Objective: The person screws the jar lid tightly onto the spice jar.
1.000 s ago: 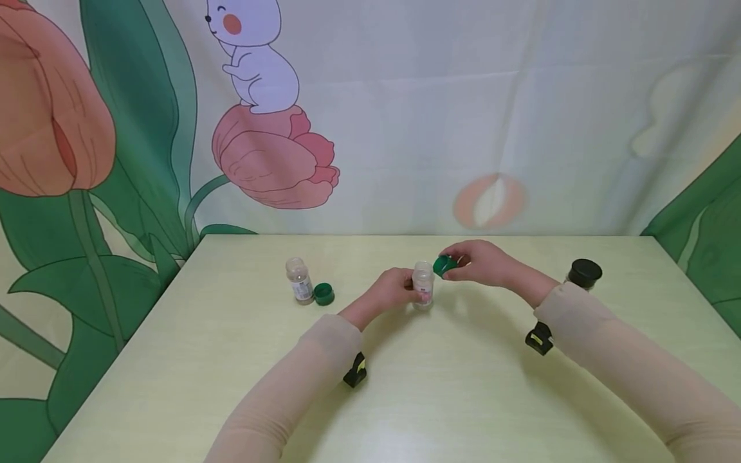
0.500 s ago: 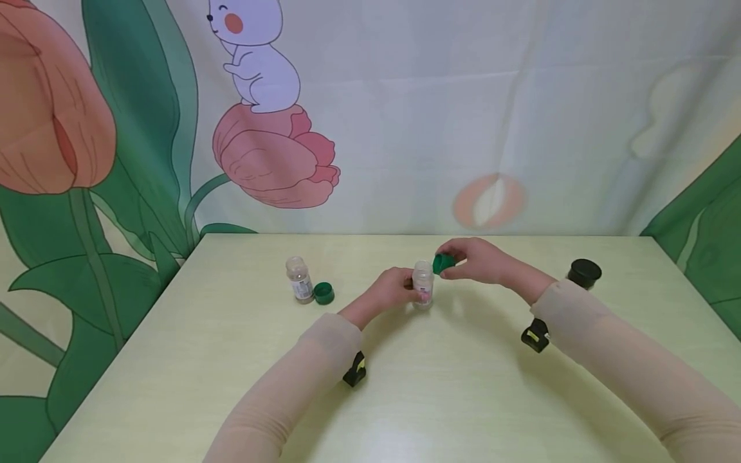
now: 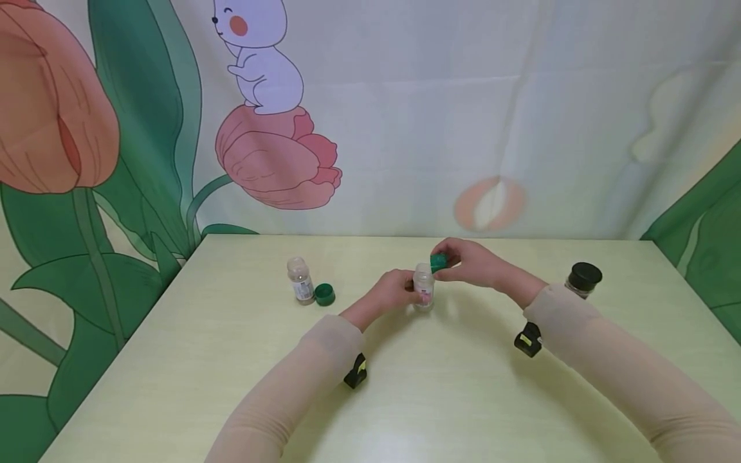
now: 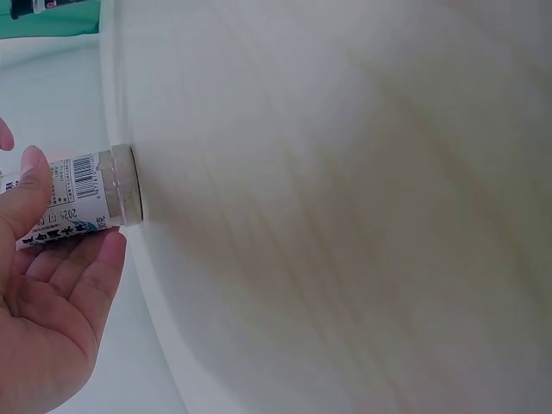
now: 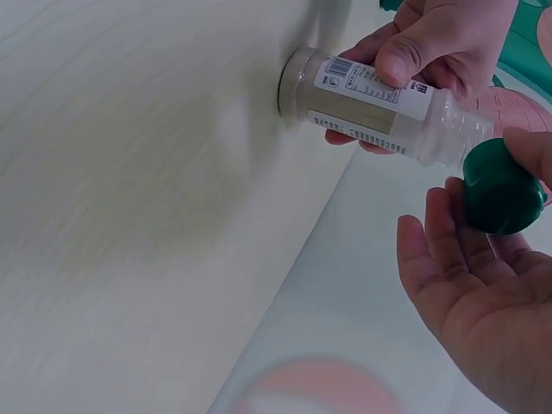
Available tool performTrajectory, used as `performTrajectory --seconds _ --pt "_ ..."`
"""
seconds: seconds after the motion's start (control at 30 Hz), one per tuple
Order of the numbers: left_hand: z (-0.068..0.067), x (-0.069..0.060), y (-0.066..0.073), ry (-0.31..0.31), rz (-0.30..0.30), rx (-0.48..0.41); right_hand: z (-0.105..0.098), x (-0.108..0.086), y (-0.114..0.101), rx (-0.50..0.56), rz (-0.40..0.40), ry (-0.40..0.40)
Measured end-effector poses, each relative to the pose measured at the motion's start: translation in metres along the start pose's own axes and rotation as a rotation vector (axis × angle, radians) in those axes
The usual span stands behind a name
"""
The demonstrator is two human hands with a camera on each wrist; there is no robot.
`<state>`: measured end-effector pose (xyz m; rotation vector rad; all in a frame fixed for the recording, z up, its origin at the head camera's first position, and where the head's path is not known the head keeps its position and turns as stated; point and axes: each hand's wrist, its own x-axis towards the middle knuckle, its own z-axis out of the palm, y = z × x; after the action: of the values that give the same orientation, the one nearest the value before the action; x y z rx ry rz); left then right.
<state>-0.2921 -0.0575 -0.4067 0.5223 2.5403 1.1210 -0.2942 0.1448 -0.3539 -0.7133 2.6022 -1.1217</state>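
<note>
Near the far edge of the table (image 3: 428, 399), the left hand (image 3: 392, 289) grips a clear bottle (image 3: 424, 283) standing upright, while the right hand (image 3: 471, 262) pinches a green cap (image 3: 438, 262) at its open mouth; contact is unclear. Leftward, 1 open jar (image 3: 301, 283) and 1 green lid (image 3: 325, 294) sit side by side; rightward stands a black-topped jar (image 3: 585, 276).

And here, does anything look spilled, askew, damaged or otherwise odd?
Nothing stands out. The left hand holds a clear labelled cylindrical jar upright on the pale table; the right hand holds a green round plastic cap at its mouth. A second clear labelled jar stands open beside another green cap. No spill shows.
</note>
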Motion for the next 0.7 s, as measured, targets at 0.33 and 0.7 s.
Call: performTrajectory --seconds 0.33,0.7 --pt "0.000 -0.001 -0.001 0.003 0.020 0.016 0.011 0.001 -0.003 0.025 -0.009 0.034" --pt "-0.001 -0.003 -0.001 0.015 0.051 0.024 0.014 0.005 -0.001 0.002 -0.018 0.020"
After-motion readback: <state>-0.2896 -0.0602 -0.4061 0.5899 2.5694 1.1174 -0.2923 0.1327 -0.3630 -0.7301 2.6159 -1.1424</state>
